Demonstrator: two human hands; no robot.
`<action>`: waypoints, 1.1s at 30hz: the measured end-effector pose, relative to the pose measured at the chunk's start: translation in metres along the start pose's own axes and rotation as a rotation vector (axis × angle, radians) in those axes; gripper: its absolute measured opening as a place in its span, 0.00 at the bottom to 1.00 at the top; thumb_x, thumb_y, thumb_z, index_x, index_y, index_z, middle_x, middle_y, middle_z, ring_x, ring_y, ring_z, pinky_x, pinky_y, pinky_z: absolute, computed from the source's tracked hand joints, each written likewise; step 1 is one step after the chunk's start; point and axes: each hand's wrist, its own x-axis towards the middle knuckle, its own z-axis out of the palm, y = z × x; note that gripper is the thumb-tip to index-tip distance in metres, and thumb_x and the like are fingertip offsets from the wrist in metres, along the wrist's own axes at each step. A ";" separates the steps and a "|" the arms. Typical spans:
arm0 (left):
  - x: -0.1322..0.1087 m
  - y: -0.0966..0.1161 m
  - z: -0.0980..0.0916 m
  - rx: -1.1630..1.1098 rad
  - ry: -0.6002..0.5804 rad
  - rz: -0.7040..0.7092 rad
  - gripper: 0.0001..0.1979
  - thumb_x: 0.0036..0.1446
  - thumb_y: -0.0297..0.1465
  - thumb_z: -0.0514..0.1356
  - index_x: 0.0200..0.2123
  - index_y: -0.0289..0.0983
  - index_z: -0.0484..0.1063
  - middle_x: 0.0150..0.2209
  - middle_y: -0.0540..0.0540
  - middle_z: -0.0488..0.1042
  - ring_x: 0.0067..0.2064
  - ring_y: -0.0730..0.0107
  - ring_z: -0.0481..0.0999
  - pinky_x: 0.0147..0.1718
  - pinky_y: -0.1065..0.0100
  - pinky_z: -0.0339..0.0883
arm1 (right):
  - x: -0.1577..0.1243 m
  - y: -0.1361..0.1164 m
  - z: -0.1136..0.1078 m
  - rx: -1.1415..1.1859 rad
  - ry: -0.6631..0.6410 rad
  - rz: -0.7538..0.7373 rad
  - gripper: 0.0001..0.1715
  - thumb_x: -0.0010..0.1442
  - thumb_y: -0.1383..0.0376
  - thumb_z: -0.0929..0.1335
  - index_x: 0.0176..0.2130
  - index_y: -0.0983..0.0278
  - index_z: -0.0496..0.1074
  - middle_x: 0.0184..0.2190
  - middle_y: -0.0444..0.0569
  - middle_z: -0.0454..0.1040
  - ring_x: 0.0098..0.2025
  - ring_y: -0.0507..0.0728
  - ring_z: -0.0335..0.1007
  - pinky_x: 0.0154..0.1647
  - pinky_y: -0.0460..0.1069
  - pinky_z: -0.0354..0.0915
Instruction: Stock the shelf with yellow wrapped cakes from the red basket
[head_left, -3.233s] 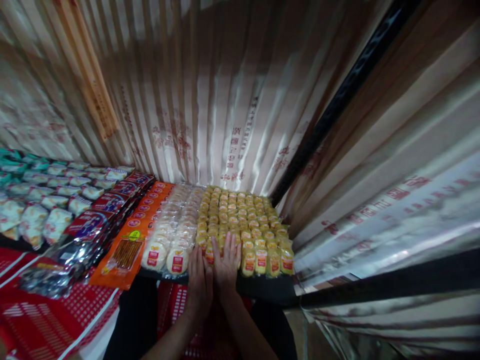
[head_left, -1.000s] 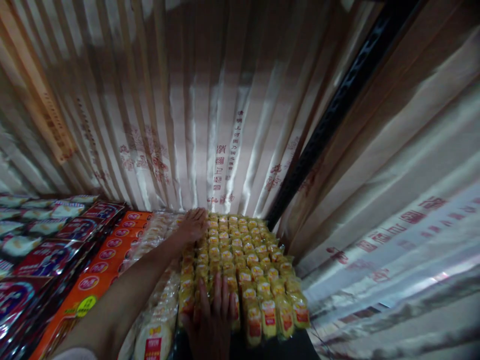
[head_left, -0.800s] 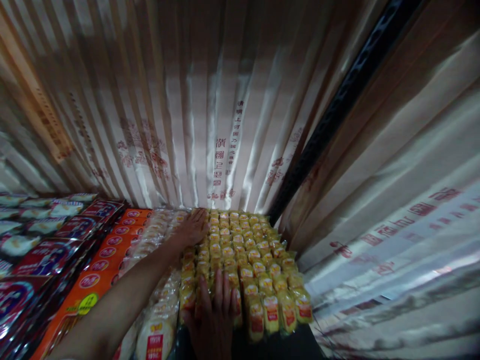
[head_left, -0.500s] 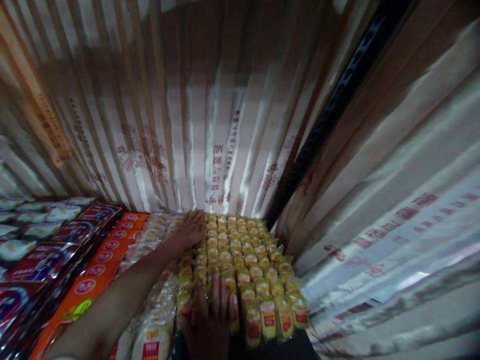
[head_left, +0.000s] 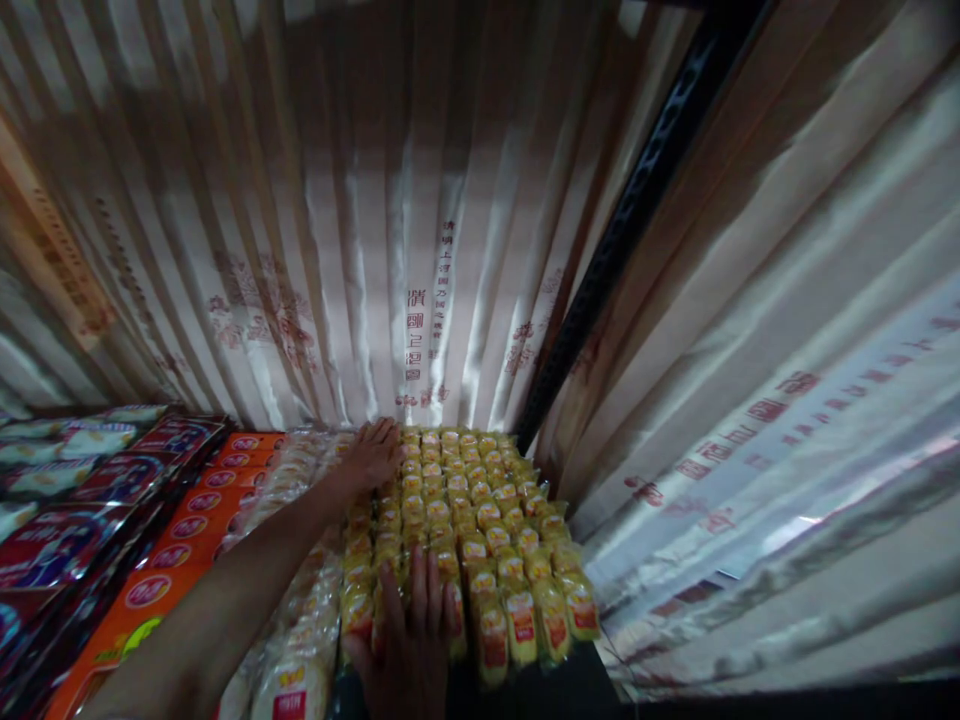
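Observation:
A block of small yellow snack packets (head_left: 480,520) lies in several rows on a dark shelf. My left hand (head_left: 373,452) reaches to the far left corner of that block, fingers spread flat on the back packets. My right hand (head_left: 409,640) rests flat on the front packets, fingers apart and pointing away from me. Neither hand grips a packet. Left of the yellow block runs a column of round pale cakes in clear wrappers (head_left: 296,640), partly hidden by my left forearm.
Orange packets (head_left: 176,555) and dark red-blue packets (head_left: 67,525) fill the shelf further left. Shiny pleated cream fabric with red characters (head_left: 420,330) hangs behind and to the right. A black perforated upright (head_left: 637,210) rises at the shelf's right back corner.
My left hand moved from the front edge to the far back corner of the yellow packets. My right hand stayed on the front rows. The view has shifted slightly left.

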 end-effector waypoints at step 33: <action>0.017 0.049 0.009 0.026 0.000 0.152 0.25 0.63 0.38 0.41 0.58 0.30 0.57 0.61 0.38 0.58 0.63 0.64 0.53 0.61 0.58 0.44 | -0.003 -0.005 0.006 0.096 -0.065 0.136 0.38 0.50 0.50 0.69 0.57 0.55 0.59 0.58 0.54 0.61 0.61 0.70 0.49 0.56 0.66 0.48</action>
